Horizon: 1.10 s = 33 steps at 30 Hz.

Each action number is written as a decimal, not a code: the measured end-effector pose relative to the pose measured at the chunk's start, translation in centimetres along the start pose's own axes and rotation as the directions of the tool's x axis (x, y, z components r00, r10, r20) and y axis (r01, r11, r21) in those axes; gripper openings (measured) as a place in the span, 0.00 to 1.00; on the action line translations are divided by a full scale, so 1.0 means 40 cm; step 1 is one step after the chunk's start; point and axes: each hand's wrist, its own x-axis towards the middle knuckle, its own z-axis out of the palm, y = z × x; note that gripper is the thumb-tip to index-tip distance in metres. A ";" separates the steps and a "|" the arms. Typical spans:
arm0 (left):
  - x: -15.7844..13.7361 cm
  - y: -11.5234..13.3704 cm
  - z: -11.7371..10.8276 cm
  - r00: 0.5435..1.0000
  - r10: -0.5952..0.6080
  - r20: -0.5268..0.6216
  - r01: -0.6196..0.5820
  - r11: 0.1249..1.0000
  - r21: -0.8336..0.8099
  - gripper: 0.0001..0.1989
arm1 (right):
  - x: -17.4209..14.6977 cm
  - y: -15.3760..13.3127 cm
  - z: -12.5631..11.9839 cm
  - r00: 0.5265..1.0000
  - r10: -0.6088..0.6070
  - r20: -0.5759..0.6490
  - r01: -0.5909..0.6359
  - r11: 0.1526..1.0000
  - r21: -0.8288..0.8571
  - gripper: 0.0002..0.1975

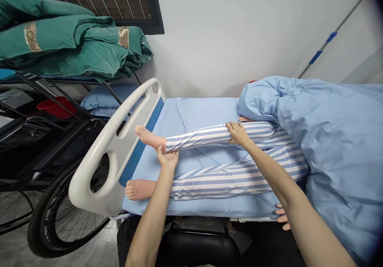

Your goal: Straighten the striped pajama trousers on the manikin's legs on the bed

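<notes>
My left hand (167,157) is closed around the ankle of the far leg (209,136), just where the striped trouser cuff ends and the bare foot (146,136) begins. My right hand (237,133) lies flat and spread on the same leg near the knee, fingers open, pressing on the cloth rather than gripping it. The leg belongs to a figure in blue-and-white striped pyjamas lying on the bed (206,111); it looks like a training dummy, though from this angle I can't be sure. That far leg seems raised a little off the sheet, with its foot close to the white footboard (119,147). The near leg (227,179) lies flat, its foot (137,189) at the bed's edge.

As far as I can judge, the work is in its middle: the blue quilt (329,139) is already folded back over the upper body, both legs are uncovered, and one leg is supported at ankle and knee. The near leg is untouched. Another hand's fingertips (281,217) show at the near bed edge below my right forearm. A folded green blanket (74,47) sits on a rack to the left, with a wheelchair wheel (50,219) below it.
</notes>
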 end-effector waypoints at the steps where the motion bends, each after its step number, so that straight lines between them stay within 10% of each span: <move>1: 0.003 -0.008 -0.004 0.999 -0.018 -0.033 0.018 1.000 -0.024 0.15 | 0.001 0.011 -0.011 1.000 0.006 -0.018 -0.005 1.000 0.012 0.44; 15: 0.003 -0.191 0.025 0.987 -0.155 -0.033 0.145 0.968 -0.206 0.11 | -0.007 0.183 -0.203 0.963 0.126 -0.237 -0.069 0.970 0.232 0.50; 24: -0.006 -0.302 -0.005 0.970 -0.239 -0.034 0.226 0.950 -0.217 0.12 | -0.032 0.238 -0.223 0.951 0.149 -0.271 -0.054 0.943 0.329 0.50; 33: -0.011 -0.223 -0.025 0.978 -0.209 0.000 0.207 0.968 -0.140 0.15 | -0.030 0.203 -0.211 0.966 0.113 -0.231 -0.050 0.964 0.260 0.49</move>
